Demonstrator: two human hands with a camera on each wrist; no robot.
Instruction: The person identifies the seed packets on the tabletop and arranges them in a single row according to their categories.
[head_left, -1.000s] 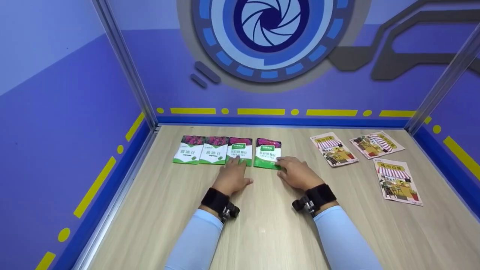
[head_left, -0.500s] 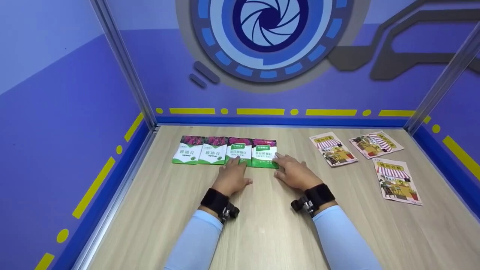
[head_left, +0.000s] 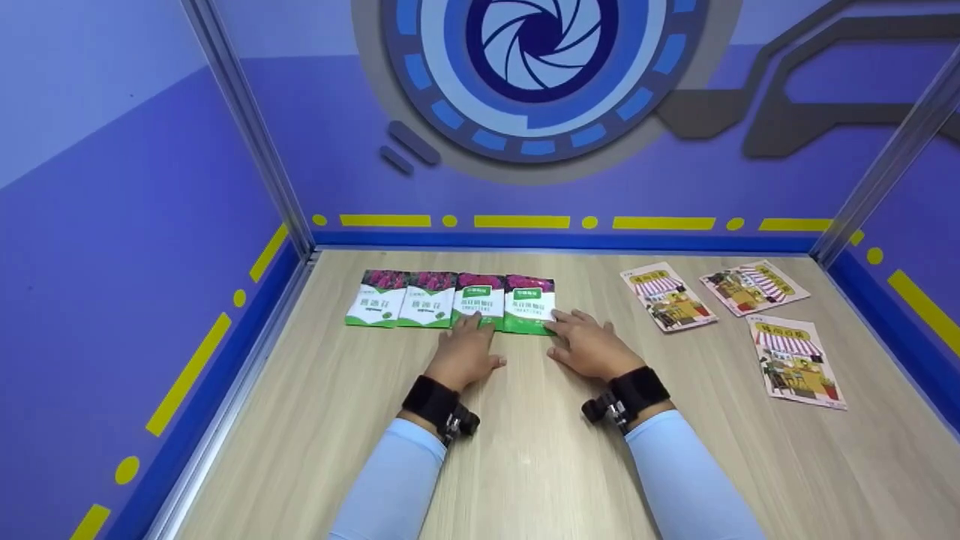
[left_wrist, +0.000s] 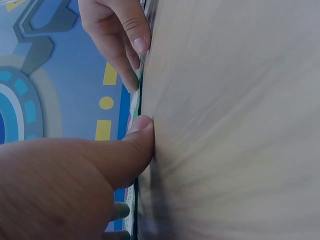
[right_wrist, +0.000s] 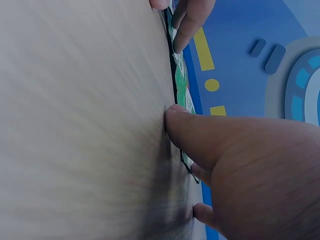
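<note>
Several flat seed packets with pink flower pictures and green bottoms lie in a row near the back of the table, in the head view. The two left ones, a first packet (head_left: 373, 306) and a second packet (head_left: 428, 306), sit edge to edge. My left hand (head_left: 463, 352) rests its fingertips on the lower edge of the third packet (head_left: 480, 296). Against the third lies the rightmost packet (head_left: 529, 304); my right hand (head_left: 594, 346) touches its lower right edge with spread fingers. Both thumbs, the left thumb (left_wrist: 135, 147) and right thumb (right_wrist: 192, 132), reach down to the tabletop.
To the right lie three loose pink cards or packets with striped-awning shop pictures: one upright-ish card (head_left: 667, 298), a tilted card (head_left: 754, 288) and a nearer card (head_left: 797, 362). A blue back wall (head_left: 525, 202) and side walls enclose the wooden table (head_left: 525, 465).
The rightmost seed packet has slid left with my right hand, closing the gap to the third packet. My left hand has stayed in place.
</note>
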